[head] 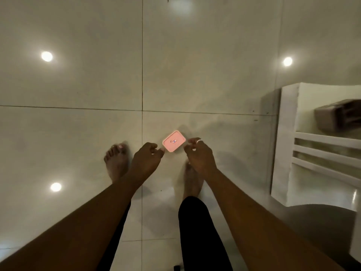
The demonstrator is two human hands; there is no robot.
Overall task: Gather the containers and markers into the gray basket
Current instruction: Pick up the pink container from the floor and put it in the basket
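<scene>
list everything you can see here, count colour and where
container: one, pink, between the two hands, low over the floor
basket: one, gray, on the rack at right
rack: one, white, slatted, right edge
round surface: one, dark, lower right
floor: pale glossy tiles with light reflections
ring: one, silver, on a right finger
feet: two, bare, on the floor
trousers: black, bottom centre
left hand: fingertip at the container's left corner
right hand: fingers curled at its right edge
</scene>
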